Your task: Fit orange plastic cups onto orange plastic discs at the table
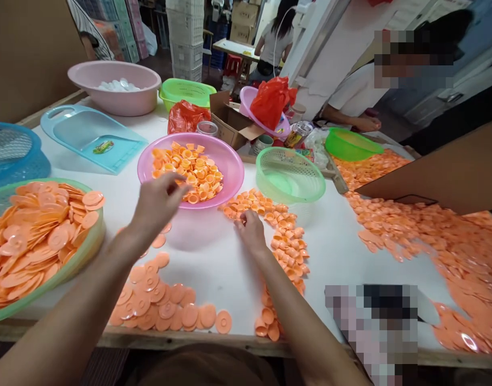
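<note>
My left hand is over the near left rim of the pink basin, which holds a heap of small orange toy cups. Its thumb and fingers are slightly apart, and no cup shows between them. On the white tabletop, my right hand has its fingers curled at the edge of a curved row of loose orange cups. A small cup seems pinched at its fingertips, partly hidden. Flat orange toy saucers lie in a spread pile between my forearms.
A green basket heaped with saucers stands left, near a blue scoop tray. A pale green colander sits beyond my right hand. More orange pieces cover the right side, by a cardboard panel. Another person stands back right.
</note>
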